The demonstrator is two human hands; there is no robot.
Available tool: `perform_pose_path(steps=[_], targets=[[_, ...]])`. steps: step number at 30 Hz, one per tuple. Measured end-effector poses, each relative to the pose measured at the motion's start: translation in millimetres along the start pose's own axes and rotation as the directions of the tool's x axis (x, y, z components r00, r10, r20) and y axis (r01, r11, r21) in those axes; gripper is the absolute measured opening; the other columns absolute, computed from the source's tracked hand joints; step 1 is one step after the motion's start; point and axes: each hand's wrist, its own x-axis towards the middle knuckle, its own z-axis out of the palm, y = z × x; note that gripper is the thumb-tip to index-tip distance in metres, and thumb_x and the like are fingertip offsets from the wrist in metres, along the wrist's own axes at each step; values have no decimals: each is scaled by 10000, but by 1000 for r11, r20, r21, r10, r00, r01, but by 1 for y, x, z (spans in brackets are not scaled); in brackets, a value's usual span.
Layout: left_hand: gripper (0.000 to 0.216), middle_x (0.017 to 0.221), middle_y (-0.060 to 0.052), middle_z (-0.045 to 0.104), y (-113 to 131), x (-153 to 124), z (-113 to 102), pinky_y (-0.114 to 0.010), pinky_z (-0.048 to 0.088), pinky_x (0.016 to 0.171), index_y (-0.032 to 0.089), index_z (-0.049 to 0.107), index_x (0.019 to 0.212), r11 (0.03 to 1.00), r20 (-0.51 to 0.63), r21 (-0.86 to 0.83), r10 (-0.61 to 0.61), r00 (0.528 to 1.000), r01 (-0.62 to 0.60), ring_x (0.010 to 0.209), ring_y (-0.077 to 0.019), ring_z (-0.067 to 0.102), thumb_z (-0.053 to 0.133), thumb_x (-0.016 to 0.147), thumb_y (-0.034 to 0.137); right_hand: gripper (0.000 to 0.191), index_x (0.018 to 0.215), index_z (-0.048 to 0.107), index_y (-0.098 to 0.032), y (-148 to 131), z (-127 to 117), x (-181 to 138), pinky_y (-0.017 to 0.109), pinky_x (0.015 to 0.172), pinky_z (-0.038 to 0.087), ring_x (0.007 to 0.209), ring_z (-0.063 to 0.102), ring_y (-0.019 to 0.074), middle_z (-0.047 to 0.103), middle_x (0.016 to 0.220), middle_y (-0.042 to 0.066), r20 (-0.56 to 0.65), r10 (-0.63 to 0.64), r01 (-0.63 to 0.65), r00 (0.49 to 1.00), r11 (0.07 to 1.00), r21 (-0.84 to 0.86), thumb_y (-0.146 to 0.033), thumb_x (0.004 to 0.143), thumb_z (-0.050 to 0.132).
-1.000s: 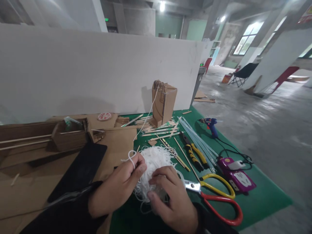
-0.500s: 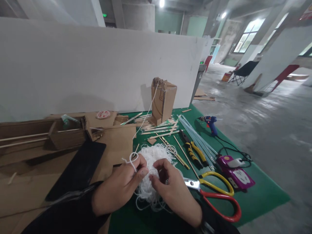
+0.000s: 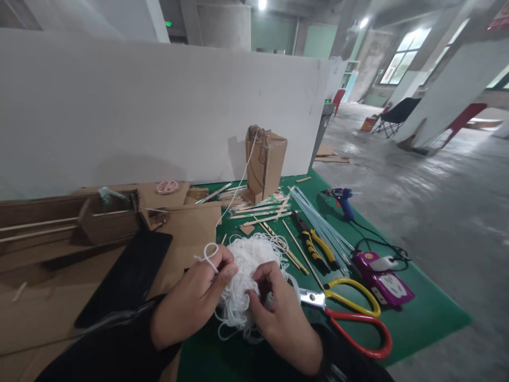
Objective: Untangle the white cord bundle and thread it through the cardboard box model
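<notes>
A loose tangle of white string (image 3: 242, 297) lies on the green table in front of me. My left hand (image 3: 199, 292) is closed in a pinch on a piece of the string, and a small loop of it stands up above the fingers. At the tangle's right side my right hand (image 3: 278, 313) has thumb and forefinger closed on strands. A single line of string runs over the top of a cardboard box (image 3: 272, 164) and down toward the tangle. Large scissors (image 3: 352, 313) with one yellow and one red handle lie just right of my right hand.
Pliers (image 3: 316, 244), clear glue sticks (image 3: 322, 223) and thin wooden sticks (image 3: 262, 209) lie behind the tangle. A blue glue gun (image 3: 342, 201) and a purple power strip (image 3: 384, 281) are on the right. Cardboard pieces and a black flat panel (image 3: 127, 281) cover the left; a white board (image 3: 159, 106) stands behind.
My right hand has shifted slightly, with its fingers now deeper against the strands. My left hand has moved slightly left, and its string loop has tilted left.
</notes>
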Motion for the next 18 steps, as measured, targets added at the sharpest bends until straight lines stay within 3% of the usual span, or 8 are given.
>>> perform_pose_path(steps=[8,12,18], targets=[[249,755,17,528,-1,0,1,-301,374,653,215,478,883,1000,-53,26,8,999,-7,661,-169,501,342,999,388,136,943,521,-229,-1,-7,-5,265,694,388,778,514,148,515,856,-2,58,-258,264,964,952,-154,-107,898,479],[249,733,22,515,-1,-1,1,-298,371,636,217,469,876,1000,-75,20,1,997,0,632,-169,487,345,999,395,94,906,524,-220,-2,-8,-4,270,690,393,773,521,153,523,844,7,65,-269,276,961,944,-183,-147,929,470],[258,738,19,529,2,-4,1,-300,366,639,216,479,878,999,-19,52,17,1000,-16,637,-169,505,348,998,403,211,1092,535,-250,0,-7,-3,260,685,400,761,543,148,568,905,3,100,-228,246,968,941,-234,-147,909,510]])
